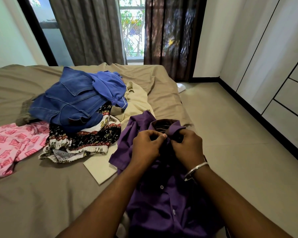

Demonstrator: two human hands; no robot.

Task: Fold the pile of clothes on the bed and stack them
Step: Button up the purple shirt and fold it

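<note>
A purple button-up cotton shirt [163,203] hangs nearest the camera, held up over the near edge of the bed, its white buttons running down the front. Both hands meet at its placket just under the dark-lined collar: the left hand [145,146] has its fingers curled and pinching the fabric with the thumb, and the right hand [187,146], a silver metal bangle [195,170] on its wrist, pinches the opposite edge with fingers bent tight on the cloth.

Just beyond the shirt's left sleeve a flat cream folded cloth [100,169] lies on the olive-brown bed sheet [41,194]. Further back the unfolded pile spreads across the bed: a pink diamond-patterned garment [12,146] at the left, a black-and-white printed elastic-waist garment [83,140] beside it, a blue denim jacket [70,100] heaped on top of that, a bright blue knit top [108,83] draped over the denim, and a beige garment [136,100] to their right.

Behind the bed hang grey-brown curtains [86,30] either side of a window [132,26]. White wardrobe doors [273,57] line the right wall.
</note>
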